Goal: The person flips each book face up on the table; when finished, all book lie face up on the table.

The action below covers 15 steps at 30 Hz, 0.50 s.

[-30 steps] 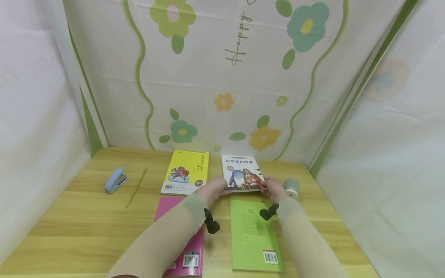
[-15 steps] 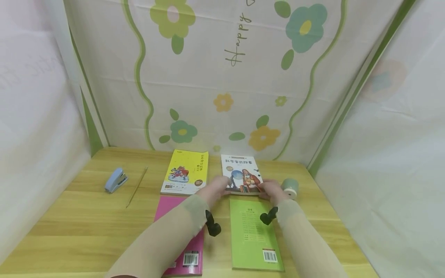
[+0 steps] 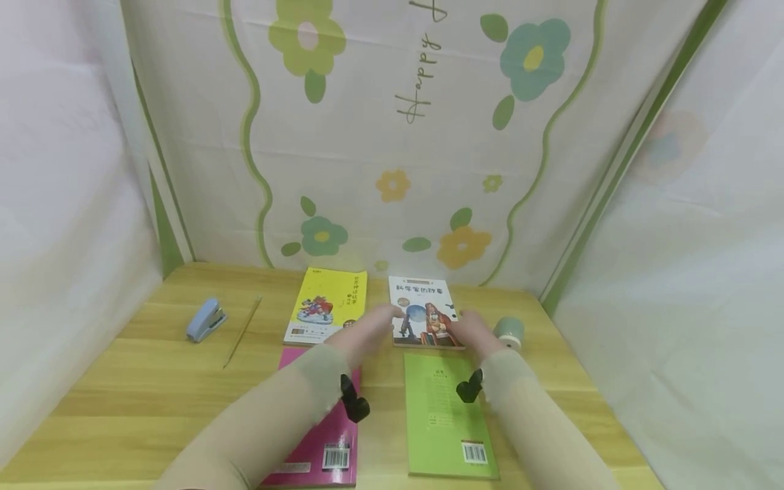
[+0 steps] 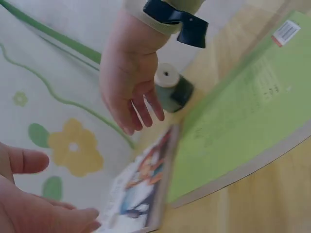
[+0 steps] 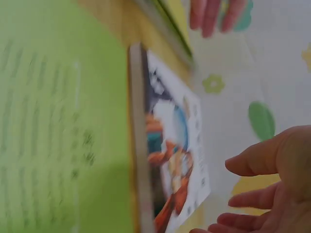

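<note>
A white book with a picture cover (image 3: 424,314) lies flat at the back of the wooden table (image 3: 122,395). My left hand (image 3: 375,325) is at its left edge and my right hand (image 3: 470,331) at its right edge. Both have relaxed, straight fingers and hold nothing. The left wrist view shows the right hand (image 4: 129,92) hanging just above the book (image 4: 141,194), and my left hand (image 4: 34,204) with its palm open. In the right wrist view the right hand (image 5: 272,179) is spread beside the cover (image 5: 175,145), while the left hand's fingers (image 5: 214,14) show at the top.
A green book (image 3: 444,415) lies in front of the white one and a pink book (image 3: 321,439) under my left forearm. A yellow book (image 3: 327,306) lies at the back. A small green cylinder (image 3: 508,332) stands by my right hand. A blue stapler (image 3: 205,320) and a pencil (image 3: 241,332) are at the left.
Both hands held the near edge of the white book; now they have let go and lie open along its sides. The book lies flat.
</note>
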Available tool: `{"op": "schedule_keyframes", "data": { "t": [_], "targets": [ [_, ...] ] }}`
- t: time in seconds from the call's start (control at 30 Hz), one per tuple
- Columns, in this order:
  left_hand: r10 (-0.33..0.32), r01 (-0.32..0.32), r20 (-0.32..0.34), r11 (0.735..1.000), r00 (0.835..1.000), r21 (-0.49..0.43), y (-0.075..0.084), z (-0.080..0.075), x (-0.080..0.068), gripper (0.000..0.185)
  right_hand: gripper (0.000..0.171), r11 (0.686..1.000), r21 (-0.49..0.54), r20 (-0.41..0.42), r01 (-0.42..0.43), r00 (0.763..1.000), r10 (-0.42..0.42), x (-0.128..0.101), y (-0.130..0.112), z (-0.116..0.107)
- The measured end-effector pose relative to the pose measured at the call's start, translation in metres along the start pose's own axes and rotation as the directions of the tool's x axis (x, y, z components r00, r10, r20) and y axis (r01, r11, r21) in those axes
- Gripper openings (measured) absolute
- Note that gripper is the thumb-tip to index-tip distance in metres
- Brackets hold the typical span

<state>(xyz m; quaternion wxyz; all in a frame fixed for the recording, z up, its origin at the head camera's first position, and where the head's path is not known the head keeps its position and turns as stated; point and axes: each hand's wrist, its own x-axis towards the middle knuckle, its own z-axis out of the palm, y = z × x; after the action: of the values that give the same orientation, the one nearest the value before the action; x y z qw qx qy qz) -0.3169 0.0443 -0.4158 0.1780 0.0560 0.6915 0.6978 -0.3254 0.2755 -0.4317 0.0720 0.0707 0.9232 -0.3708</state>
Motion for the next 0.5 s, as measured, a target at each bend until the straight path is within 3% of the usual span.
{"op": "schedule_keyframes", "data": {
  "t": [0.07, 0.1, 0.27, 0.37, 0.5],
  "targets": [
    [0.033, -0.033, 0.068, 0.999, 0.997, 0.006, 0.016, -0.011, -0.011, 0.044, 0.064, 0.997, -0.025, 0.004, 0.069, 0.998, -0.069, -0.005, -0.016, 0.001],
    [0.024, -0.019, 0.081, 0.998, 0.996, -0.059, 0.024, -0.017, -0.017, 0.046, 0.060, 0.991, -0.048, 0.000, 0.121, 0.993, -0.121, -0.008, -0.024, 0.003],
    [0.065, -0.071, 0.104, 0.996, 0.992, 0.054, 0.050, -0.056, -0.042, 0.039, 0.044, 0.950, 0.002, 0.078, 0.313, 0.947, -0.312, -0.031, -0.061, 0.030],
    [0.056, -0.066, 0.078, 0.990, 0.995, 0.121, 0.046, -0.079, -0.059, 0.036, 0.042, 0.916, -0.005, 0.189, 0.400, 0.900, -0.392, -0.049, -0.071, 0.053],
    [0.029, -0.039, 0.056, 0.983, 0.998, 0.179, 0.023, -0.111, -0.086, 0.038, 0.050, 0.871, -0.064, 0.304, 0.486, 0.841, -0.447, -0.070, -0.076, 0.086]
  ]
}}
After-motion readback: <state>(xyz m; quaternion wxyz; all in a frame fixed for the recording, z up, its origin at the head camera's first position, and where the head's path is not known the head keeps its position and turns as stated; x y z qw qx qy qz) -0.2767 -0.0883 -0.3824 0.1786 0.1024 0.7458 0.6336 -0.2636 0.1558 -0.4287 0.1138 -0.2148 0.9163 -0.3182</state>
